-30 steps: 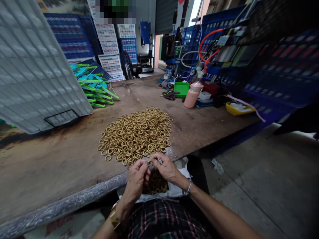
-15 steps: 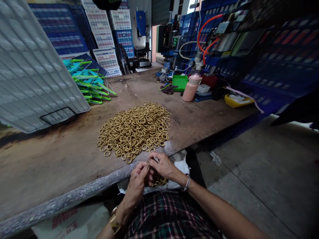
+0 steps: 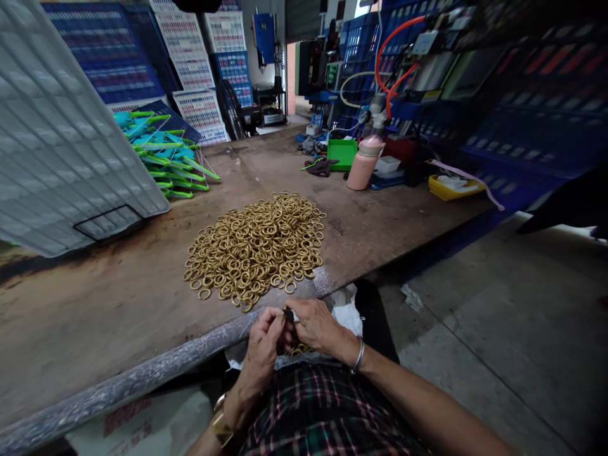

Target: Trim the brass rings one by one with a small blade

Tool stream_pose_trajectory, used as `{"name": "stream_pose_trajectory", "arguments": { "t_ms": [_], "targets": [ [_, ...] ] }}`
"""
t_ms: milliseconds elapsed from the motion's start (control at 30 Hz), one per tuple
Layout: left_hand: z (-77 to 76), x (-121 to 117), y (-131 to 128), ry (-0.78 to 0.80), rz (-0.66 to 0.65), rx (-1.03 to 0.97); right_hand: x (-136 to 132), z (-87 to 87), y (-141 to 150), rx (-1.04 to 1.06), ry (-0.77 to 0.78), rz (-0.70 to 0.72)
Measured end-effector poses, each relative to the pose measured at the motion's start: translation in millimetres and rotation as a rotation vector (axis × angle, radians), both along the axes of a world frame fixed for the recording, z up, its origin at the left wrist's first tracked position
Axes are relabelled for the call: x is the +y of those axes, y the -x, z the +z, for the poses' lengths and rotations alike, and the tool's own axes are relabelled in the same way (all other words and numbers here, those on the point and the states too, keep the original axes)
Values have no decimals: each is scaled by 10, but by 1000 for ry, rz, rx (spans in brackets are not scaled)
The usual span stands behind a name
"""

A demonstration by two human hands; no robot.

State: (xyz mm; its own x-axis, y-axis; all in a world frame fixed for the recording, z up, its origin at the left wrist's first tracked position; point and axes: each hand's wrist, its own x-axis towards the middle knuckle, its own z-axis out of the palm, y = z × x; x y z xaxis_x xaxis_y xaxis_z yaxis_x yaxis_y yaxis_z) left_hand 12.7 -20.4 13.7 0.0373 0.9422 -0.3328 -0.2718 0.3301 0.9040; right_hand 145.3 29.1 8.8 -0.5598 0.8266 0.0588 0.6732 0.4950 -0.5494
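A heap of brass-coloured rings (image 3: 259, 244) lies on the table in front of me. At the table's near edge, my left hand (image 3: 266, 332) is closed in a pinch; whatever sits between its fingertips is too small and hidden to make out. My right hand (image 3: 313, 323) is closed beside it, fingertips meeting the left ones, around a small metal tool with a dark tip (image 3: 288, 313). Most of that tool is covered by the fingers. Below both hands, more brass rings (image 3: 300, 349) rest in my lap on a pale cloth or bag, partly hidden.
A large whitish crate (image 3: 71, 139) stands tilted at the left, beside green and blue plastic pieces (image 3: 166, 155). Farther back on the table (image 3: 109, 297) are a green tray (image 3: 342, 155), a pink bottle (image 3: 363, 166) and a yellow tray (image 3: 453, 188).
My right hand has turned over, back upward, and the metal tool now shows its dark tip at the left fingertips. My left hand keeps its pinch almost in place.
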Motion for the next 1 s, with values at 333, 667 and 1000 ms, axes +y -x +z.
{"name": "stream_pose_trajectory", "arguments": {
  "t_ms": [333,667,1000],
  "targets": [
    [-12,10,-2,-55,7,108,-10,97,27,-88,26,6],
    [201,-142,-18,-244,-198,163,94,38,-104,-207,33,-115],
    [-29,-49,-6,199,12,-443,311,-23,64,-336,-101,-348]
  ]
}}
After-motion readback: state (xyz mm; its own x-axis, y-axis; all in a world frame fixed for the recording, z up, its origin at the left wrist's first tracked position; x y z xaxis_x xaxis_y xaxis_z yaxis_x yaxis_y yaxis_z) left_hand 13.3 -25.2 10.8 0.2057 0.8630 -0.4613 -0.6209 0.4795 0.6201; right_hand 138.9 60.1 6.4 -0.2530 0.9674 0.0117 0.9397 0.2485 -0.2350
